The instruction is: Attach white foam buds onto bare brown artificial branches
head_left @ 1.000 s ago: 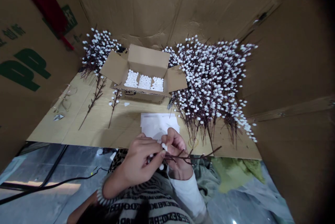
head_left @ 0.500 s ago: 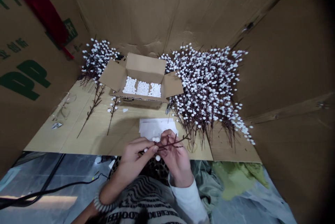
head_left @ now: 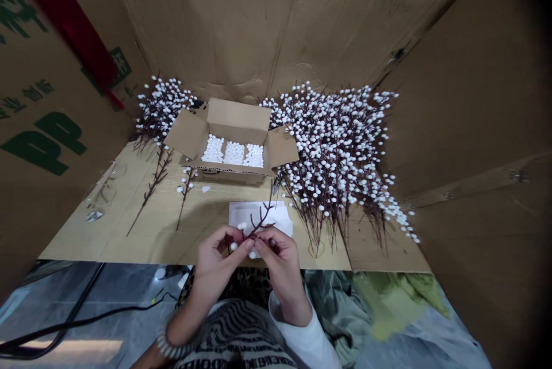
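Between my hands, over the front edge of the table, is a brown artificial berry twig (head_left: 259, 220) with a few white berries on its lower part. Its bare forked tips point up and away from me. My left hand (head_left: 219, 254) is closed, pinching the twig beside the berries. The fingers of my right hand (head_left: 279, 257) are closed on the twig too, thumb tip close to the left thumb. Whether a loose berry is in the right fingertips is hidden. White papers (head_left: 280, 216) lie just beyond the hands.
An open cardboard box (head_left: 235, 176) holds white berries (head_left: 234, 152) in three sections. Finished-looking berry stems (head_left: 336, 145) are heaped at right, a smaller bunch (head_left: 161, 104) back left. A bare twig (head_left: 150, 188), a part-berried twig (head_left: 184, 199) and glasses (head_left: 101, 188) lie left. Cardboard walls surround the table.
The twig has swung from pointing right to pointing away from me. My right hand has moved left, and its spread fingers have closed on the twig near the left hand.
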A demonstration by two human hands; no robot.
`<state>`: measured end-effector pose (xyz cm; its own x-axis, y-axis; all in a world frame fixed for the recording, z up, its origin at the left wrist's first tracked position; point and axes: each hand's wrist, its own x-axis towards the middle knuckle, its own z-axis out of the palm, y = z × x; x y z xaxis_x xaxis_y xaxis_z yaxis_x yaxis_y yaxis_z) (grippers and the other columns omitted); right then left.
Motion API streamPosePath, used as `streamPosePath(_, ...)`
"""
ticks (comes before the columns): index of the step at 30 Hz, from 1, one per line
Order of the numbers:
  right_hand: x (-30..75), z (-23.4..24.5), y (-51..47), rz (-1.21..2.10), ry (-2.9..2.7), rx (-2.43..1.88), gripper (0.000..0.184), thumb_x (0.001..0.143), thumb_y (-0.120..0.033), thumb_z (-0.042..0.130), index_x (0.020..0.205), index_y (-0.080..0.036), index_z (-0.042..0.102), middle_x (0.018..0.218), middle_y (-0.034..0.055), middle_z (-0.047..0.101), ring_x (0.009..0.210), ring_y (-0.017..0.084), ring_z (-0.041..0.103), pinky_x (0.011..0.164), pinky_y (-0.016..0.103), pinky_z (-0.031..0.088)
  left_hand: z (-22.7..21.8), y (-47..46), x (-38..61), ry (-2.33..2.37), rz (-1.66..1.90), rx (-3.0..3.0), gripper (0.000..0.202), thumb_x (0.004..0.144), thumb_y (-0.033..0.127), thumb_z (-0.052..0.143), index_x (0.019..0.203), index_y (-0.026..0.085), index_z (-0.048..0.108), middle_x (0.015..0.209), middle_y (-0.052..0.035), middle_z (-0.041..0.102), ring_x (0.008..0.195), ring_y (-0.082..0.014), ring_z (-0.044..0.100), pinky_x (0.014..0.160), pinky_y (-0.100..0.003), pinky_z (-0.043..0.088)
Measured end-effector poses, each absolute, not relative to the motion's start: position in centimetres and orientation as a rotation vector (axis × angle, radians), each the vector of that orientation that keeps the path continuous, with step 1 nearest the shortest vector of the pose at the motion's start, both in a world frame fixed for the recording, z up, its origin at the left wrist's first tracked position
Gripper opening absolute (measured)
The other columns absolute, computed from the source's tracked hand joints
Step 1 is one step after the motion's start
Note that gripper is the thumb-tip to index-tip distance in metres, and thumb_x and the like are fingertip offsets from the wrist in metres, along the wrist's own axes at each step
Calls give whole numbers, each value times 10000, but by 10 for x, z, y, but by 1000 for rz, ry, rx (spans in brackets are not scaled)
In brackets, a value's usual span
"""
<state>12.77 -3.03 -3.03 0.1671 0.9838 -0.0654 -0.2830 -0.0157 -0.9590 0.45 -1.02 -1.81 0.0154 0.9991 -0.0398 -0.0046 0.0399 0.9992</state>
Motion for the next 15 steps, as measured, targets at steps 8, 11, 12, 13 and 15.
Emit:
streamPosePath(8, 134, -28, -31, 1336, -919, -1064, 113, 760, -299, 724, 708, -205, 689, 689, -6, 654, 642, 135, 547, 632, 253, 437, -12, -5, -10, 882, 1043, 1177, 244, 724, 285, 753, 929, 184, 668, 906, -67, 687, 829, -179, 658, 749, -274, 544)
streamPosePath(11, 131, -26, -32, 1377, -869, -1041, 131, 756, -296, 722, 694, -196, 665, 665, -17, 617, 622, 120, 505, 610, 236, 419, -11, -5, -10, 894, 1095, 1222, 161, 725, 287, 753, 739, 171, 642, 769, -42, 665, 746, -162, 635, 683, -255, 534)
streamPosePath(12, 130, -24, -32, 1387, -827, -1037, 120, 755, -292, 717, 704, -194, 671, 657, -21, 598, 605, 110, 481, 590, 225, 406, -11, -5, -10, 912, 1127, 1218, 180, 720, 288, 757, 695, 169, 623, 739, -34, 653, 722, -155, 624, 658, -245, 526)
streamPosePath(13, 130, -22, -32, 1403, -764, -1027, 100, 753, -286, 709, 726, -193, 684, 645, -27, 571, 578, 96, 448, 562, 212, 387, -12, -5, -10, 929, 1153, 1205, 198, 717, 288, 759, 671, 169, 608, 716, -25, 641, 696, -146, 612, 630, -232, 515)
streamPosePath(15, 130, -18, -30, 1452, -591, -963, 100, 731, -259, 689, 801, -191, 713, 622, -41, 502, 530, 73, 371, 504, 187, 340, -14, -4, -10, 961, 1191, 1152, 211, 712, 291, 763, 675, 173, 592, 684, -6, 621, 642, -126, 592, 579, -210, 494)
